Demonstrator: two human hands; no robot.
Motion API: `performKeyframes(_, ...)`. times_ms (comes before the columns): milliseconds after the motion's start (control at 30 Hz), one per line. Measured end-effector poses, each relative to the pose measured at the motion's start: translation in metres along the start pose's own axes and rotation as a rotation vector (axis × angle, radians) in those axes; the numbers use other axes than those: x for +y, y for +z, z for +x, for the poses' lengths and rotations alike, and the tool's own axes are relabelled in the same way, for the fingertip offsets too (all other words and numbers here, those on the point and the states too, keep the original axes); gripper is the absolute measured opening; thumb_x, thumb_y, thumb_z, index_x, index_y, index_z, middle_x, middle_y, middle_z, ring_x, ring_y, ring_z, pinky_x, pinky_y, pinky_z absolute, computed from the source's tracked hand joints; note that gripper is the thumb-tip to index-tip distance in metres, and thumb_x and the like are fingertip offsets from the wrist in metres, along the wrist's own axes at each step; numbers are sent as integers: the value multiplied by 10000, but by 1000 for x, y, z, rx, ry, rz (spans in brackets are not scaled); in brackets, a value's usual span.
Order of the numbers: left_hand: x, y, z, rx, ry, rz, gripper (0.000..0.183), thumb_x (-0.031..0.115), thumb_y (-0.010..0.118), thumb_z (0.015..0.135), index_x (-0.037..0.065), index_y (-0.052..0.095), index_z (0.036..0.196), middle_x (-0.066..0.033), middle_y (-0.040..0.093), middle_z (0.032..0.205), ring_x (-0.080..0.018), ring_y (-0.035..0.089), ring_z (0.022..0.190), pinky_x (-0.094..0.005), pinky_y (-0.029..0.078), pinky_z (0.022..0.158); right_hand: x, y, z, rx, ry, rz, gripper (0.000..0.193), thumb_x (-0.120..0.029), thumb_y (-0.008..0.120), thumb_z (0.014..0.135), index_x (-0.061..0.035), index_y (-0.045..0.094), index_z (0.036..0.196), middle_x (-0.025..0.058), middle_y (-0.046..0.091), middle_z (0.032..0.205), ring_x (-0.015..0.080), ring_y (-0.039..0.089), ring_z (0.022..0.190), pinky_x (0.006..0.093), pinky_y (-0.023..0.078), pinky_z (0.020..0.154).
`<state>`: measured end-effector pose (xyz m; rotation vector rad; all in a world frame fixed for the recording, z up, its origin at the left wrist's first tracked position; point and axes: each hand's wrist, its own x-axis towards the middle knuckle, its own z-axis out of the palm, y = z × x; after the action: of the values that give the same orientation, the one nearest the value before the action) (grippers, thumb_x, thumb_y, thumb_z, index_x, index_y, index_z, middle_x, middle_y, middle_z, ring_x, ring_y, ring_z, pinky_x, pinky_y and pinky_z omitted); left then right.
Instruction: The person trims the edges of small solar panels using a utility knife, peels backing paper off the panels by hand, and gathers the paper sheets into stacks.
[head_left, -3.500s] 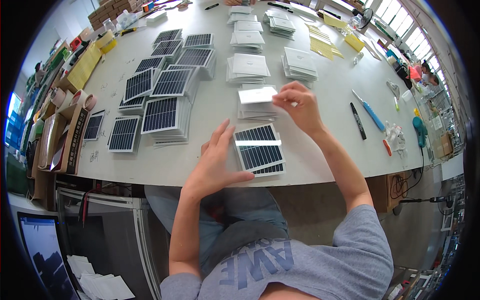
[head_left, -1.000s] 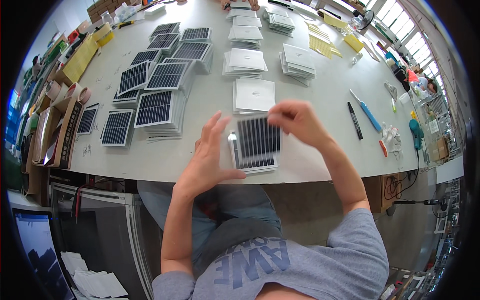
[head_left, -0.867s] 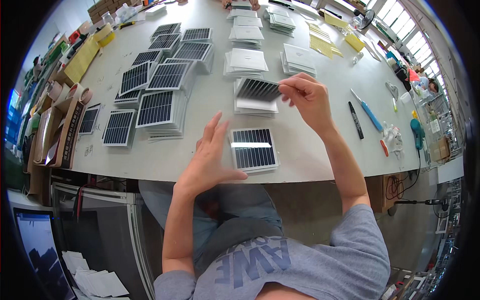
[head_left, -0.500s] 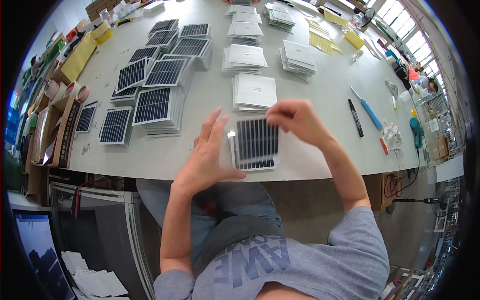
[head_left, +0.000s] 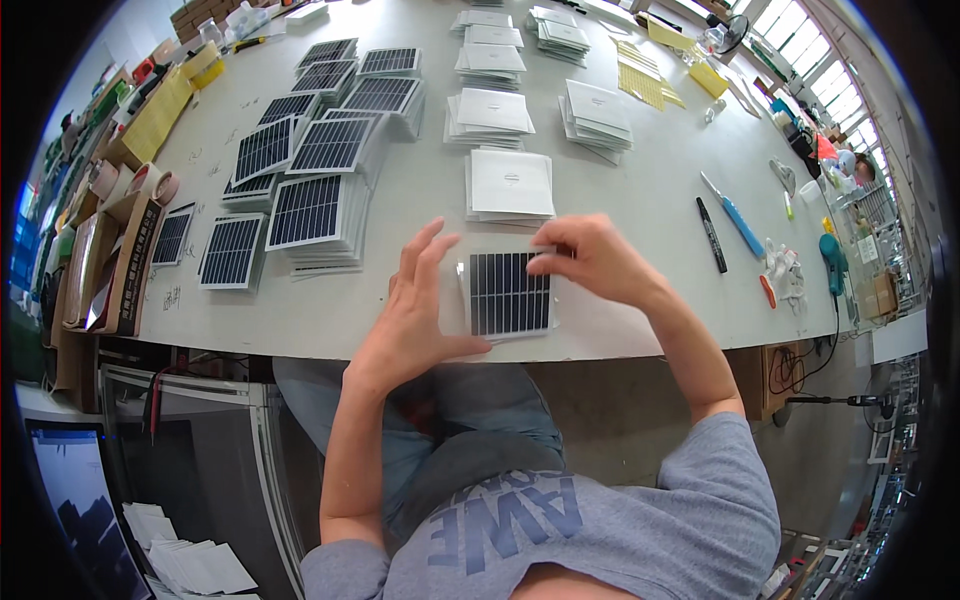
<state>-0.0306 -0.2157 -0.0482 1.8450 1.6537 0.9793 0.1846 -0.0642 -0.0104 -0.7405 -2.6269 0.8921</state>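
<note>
A small solar panel with dark cells and a white border lies near the table's front edge, squared over another one whose pale edge shows at its left. My right hand pinches the panel at its far right corner, thumb over the cells. At its left side my left hand stands open, fingers spread upward and thumb pointing along the near edge; it grips nothing. Just beyond lies a stack of white-backed panels, face down.
Several stacks of dark-faced panels stand to the left. More white stacks run toward the far side. On the right lie a black marker, a blue-handled knife and a glove. A cardboard box sits at the left edge.
The solar panel in my right hand has come down slightly and left, now lining up over the one beneath. My left hand has barely moved.
</note>
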Motion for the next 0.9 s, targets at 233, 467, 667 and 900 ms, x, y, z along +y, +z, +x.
performKeyframes(233, -2, 4, 1, -75, -65, 106, 1032, 266, 888, 599, 31, 328, 1433, -178, 169, 1568, -365, 240, 1439, -476, 238, 1170, 13, -23, 31, 552, -261, -118, 86, -52, 704, 870, -31, 724, 950, 65, 636, 848, 123, 589, 643, 256, 485, 574)
performKeyframes(467, 2, 0, 2, -52, -24, 34, 1039, 262, 877, 618, 30, 312, 1459, -180, 196, 1567, -374, 221, 1447, -455, 233, 1176, 4, 5, -1, 134, 6, -6, 193, -140, 761, 831, -45, 707, 989, 62, 628, 834, 125, 563, 638, 262, 468, 579)
performKeyframes(667, -2, 2, 1, -51, -68, 74, 994, 261, 868, 636, 13, 341, 1442, -188, 205, 1564, -381, 203, 1451, -455, 218, 1184, -11, -28, 19, 511, -90, 170, 66, -78, 712, 877, -28, 726, 916, 29, 642, 800, 67, 565, 604, 218, 451, 526)
performKeyframes(900, -1, 3, 3, -77, -37, 145, 1049, 255, 904, 572, 0, 354, 1428, -176, 215, 1563, -364, 222, 1451, -437, 260, 1173, 14, 1, 13, 371, -71, -64, 164, -87, 747, 828, -56, 723, 988, 55, 651, 895, 126, 553, 673, 260, 467, 600)
